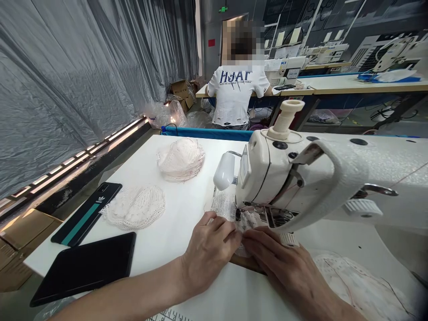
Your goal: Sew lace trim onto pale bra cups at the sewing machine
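Observation:
White lace fabric (223,203) lies under the head of a white sewing machine (264,165), around its needle area. My left hand (212,247) is closed on the lace just left of the presser foot, its fingers curled and pressed together. Close beside it, my right hand (281,256) bends over the lace in front of the needle, fingertips pressing the fabric. Between the two hands a narrow strip of lace shows; the fingertips partly hide it. A small white lamp (224,171) hangs left of the machine head.
A pile of lace pieces (182,159) and another lace piece (135,207) lie on the white table (174,240). At left are a black tablet (87,263) and a black-and-teal case (87,214). More white fabric (361,285) sits at right. A person (237,89) sits ahead.

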Tool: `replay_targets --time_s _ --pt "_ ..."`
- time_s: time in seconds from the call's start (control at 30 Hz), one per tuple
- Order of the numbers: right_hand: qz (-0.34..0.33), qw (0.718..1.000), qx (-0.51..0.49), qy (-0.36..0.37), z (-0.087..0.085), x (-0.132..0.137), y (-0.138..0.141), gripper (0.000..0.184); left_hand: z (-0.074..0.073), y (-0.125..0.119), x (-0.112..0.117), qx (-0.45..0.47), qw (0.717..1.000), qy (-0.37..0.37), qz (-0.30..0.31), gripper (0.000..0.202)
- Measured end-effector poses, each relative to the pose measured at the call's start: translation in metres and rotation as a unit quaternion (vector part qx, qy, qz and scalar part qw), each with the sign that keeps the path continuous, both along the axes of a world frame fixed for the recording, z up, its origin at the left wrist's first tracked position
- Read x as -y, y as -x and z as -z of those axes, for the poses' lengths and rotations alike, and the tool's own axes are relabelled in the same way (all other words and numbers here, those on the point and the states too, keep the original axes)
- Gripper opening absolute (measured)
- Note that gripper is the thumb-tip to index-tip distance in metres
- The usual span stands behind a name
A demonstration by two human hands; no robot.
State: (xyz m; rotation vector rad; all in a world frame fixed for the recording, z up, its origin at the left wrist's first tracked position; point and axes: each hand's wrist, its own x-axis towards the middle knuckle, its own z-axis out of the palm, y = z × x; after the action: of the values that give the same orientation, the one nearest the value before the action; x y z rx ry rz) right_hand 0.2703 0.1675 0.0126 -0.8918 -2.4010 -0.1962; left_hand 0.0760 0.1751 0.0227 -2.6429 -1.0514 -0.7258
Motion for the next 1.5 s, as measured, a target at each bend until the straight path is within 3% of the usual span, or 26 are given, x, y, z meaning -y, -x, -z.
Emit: replay_targets --time_s 0.27,0.6,1.03,1.5 --pt "0.025 0.999 -0.032 -0.01 0.002 -0.001 0.004 0.027 0.0 0.0 -0.001 -0.01 1.0 -0.015 -0.006 0.016" --pt "0.051 0.999 -0.011 -0.01 0.002 -0.005 0.002 0.03 0.0 -0.001 -0.008 -0.04 0.999 -0.01 -0.024 0.019" --pt "0.035 0.999 -0.01 -0.006 -0.006 -0.005 -0.015 0.03 -0.002 0.004 -0.001 -0.041 0.999 -0.009 0.013 0.022" --pt "0.003 0.998 -0.003 0.057 -0.023 -0.007 -0.022 0.029 -0.003 0.004 0.002 -0.07 0.996 -0.05 0.002 0.021"
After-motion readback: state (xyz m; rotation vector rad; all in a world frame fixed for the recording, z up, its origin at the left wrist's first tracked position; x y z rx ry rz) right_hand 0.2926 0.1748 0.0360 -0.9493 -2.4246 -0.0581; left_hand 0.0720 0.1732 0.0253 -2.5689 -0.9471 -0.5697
